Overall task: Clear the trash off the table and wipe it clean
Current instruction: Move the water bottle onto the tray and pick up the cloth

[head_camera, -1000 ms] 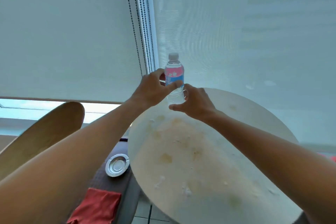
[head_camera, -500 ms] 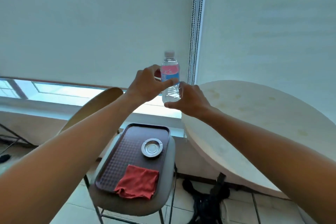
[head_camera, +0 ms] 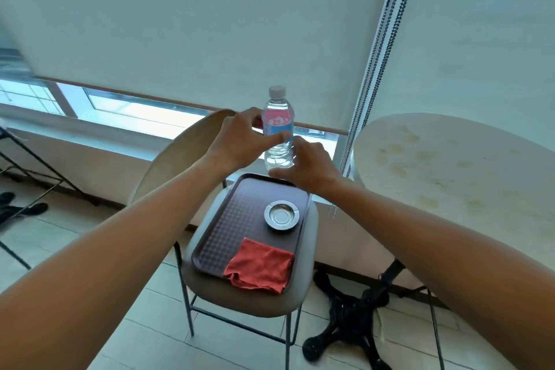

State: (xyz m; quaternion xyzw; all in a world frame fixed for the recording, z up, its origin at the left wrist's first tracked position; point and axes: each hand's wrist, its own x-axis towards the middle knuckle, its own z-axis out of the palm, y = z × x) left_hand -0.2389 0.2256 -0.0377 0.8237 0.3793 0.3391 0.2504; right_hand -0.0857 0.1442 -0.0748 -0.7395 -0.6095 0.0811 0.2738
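Note:
A clear water bottle [head_camera: 278, 117] with a pink and blue label and a white cap is upright in the air above the far end of a brown tray [head_camera: 237, 225]. My left hand [head_camera: 240, 141] grips its labelled middle. My right hand [head_camera: 306, 168] holds its lower part from the right. The tray rests on a chair seat and carries a round metal ashtray [head_camera: 281, 215] and a crumpled red cloth [head_camera: 260, 266]. The round white table [head_camera: 456, 177] at right is covered with yellowish stains.
The chair [head_camera: 171, 165] has a curved wooden back and thin metal legs. The table's black star-shaped base [head_camera: 348, 321] stands on the tiled floor. Bead chains of the roller blinds [head_camera: 375, 48] hang between chair and table. A dark metal frame [head_camera: 27, 165] is at far left.
My view has swung left from the table to the chair. Both hands have carried the bottle off the table and over the tray's far end.

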